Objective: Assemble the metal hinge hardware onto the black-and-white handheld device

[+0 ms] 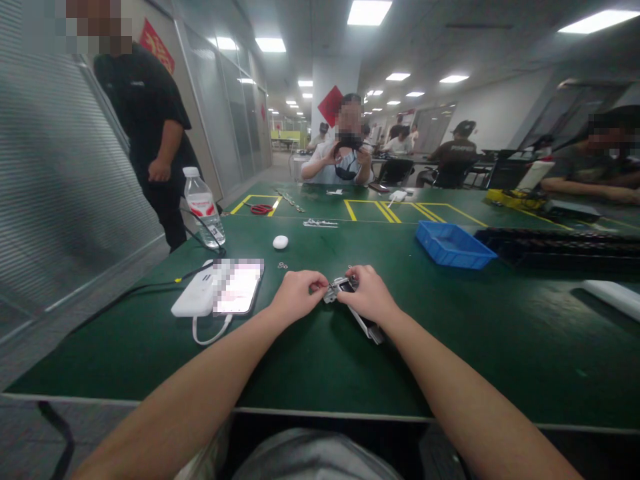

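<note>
Near the middle of the green table (310, 360), a long white-and-black device (364, 323) with a silvery metal end lies slanted; its exact kind is unclear. My right hand (371, 295) is wrapped over its upper part, gripping it from the right. At the metal end, my left hand (299, 295) is closed in a pinch with thumb and forefinger together. Whatever sits between those fingertips is too small to make out. Just beyond my left hand are a few tiny rings (283, 265) and a white rounded case (281, 243).
On the left stand a water bottle (204, 210), a white power bank (194, 293) and a cabled phone (239, 287). A blue bin (454, 245) is at right, beside a dark slatted row (555, 247). Red-handled scissors (261, 209) and metal strips (321, 223) lie farther back. Several people are around.
</note>
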Available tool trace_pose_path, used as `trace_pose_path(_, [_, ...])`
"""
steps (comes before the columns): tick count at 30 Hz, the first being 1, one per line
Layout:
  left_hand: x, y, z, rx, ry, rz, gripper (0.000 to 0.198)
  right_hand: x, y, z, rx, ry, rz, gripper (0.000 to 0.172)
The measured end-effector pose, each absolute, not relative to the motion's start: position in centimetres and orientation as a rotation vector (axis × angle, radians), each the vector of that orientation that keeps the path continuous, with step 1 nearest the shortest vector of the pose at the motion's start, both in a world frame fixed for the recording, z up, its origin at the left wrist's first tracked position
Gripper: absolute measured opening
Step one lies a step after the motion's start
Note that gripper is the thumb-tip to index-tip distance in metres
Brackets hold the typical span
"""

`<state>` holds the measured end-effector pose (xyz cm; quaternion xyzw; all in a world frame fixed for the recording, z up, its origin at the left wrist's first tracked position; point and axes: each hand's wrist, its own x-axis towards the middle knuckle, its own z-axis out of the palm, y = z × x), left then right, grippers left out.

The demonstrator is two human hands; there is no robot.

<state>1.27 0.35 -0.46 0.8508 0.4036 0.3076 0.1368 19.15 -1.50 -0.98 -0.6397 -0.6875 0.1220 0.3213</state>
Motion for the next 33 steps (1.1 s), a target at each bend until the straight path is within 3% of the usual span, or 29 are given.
trace_pose_path(33, [1.46, 0.10, -0.12, 2.522, 1.226, 0.816, 0.008, 18.99, -1.53, -1.22, -1.635, -1.808, 0.312, 0.037])
